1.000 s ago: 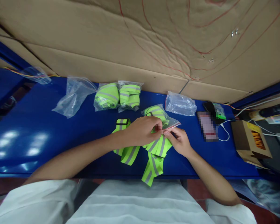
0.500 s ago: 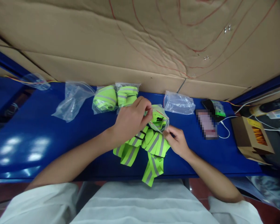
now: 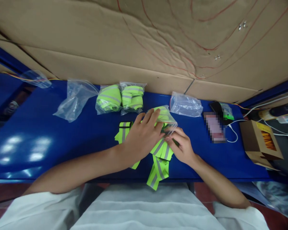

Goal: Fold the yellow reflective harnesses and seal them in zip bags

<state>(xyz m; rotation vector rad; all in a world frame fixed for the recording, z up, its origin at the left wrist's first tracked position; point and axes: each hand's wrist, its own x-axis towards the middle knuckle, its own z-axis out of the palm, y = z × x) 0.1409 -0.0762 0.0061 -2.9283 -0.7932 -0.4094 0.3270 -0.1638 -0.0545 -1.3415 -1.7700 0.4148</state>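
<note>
A clear zip bag (image 3: 167, 115) with a rolled neon-yellow reflective strap inside lies in front of me, its mouth towards my right hand. My left hand (image 3: 142, 139) rests over the bag's left side, fingers stretched out and slightly apart. At the mouth's edge, my right hand (image 3: 182, 148) pinches the plastic between thumb and fingers. Below the bag, loose yellow strap (image 3: 161, 167) with a grey stripe hangs towards the table edge. More strap with a black buckle (image 3: 125, 125) shows left of my left hand, which partly covers it.
Two filled bags, a left one (image 3: 109, 99) and a right one (image 3: 132, 98), stand at the back. Empty bags (image 3: 74, 100) (image 3: 186, 104) lie either side. A blurred phone (image 3: 214, 127), cable and cardboard box (image 3: 260, 142) are at right on the blue table (image 3: 69, 147).
My left hand has gone from a pinch above the bag's mouth to lying spread over the bag. The bag's mouth has tipped to the right; my right hand stays at its edge.
</note>
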